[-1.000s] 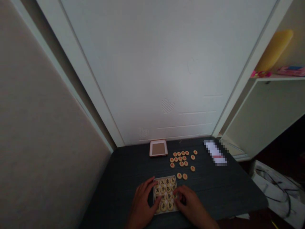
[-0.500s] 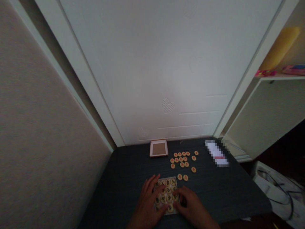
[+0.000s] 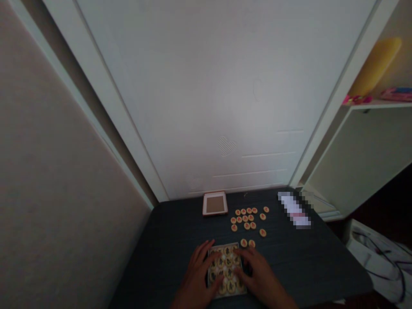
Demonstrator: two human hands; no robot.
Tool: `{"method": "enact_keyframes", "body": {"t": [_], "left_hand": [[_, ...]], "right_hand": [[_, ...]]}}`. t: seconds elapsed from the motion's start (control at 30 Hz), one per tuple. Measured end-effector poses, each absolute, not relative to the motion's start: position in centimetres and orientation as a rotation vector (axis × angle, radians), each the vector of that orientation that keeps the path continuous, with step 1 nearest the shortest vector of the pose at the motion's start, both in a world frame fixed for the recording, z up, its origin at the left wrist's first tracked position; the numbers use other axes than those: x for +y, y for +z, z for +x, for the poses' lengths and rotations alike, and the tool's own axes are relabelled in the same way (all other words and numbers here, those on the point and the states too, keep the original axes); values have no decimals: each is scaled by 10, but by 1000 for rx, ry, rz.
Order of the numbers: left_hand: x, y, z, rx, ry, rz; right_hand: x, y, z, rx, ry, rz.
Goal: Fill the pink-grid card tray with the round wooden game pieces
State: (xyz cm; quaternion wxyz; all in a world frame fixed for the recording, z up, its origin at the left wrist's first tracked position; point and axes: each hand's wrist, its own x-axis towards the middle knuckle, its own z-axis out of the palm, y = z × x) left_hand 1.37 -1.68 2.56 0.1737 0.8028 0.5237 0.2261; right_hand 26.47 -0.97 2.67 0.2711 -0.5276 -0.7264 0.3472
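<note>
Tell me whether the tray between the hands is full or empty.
Not empty: rows of black-marked pieces lie in the tray. Whether every spot is filled, I cannot tell; the left hand and right hand cover parts.

My open box (image 3: 230, 295) of round pieces (image 3: 230, 286), flat on the table (image 3: 170, 240)
I see them face up in close rows, pale with black characters, inside the squarish, light-rimmed box; some are partly hidden from me.
</note>
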Motion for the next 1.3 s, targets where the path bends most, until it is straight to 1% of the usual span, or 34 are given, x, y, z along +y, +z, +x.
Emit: {"method": "enact_keyframes", "body": {"t": [0.27,0.9,1.3], "left_hand": [[-16,23,14,1482,641,2273],[-15,22,18,1514,701,2271],[-12,21,18,1514,740,2179]], "right_hand": [[-3,35,260,-2077,991,-1491],[-6,46,257,-2092,1034,-1346],[-4,39,258,-2035,952,-1378]]}}
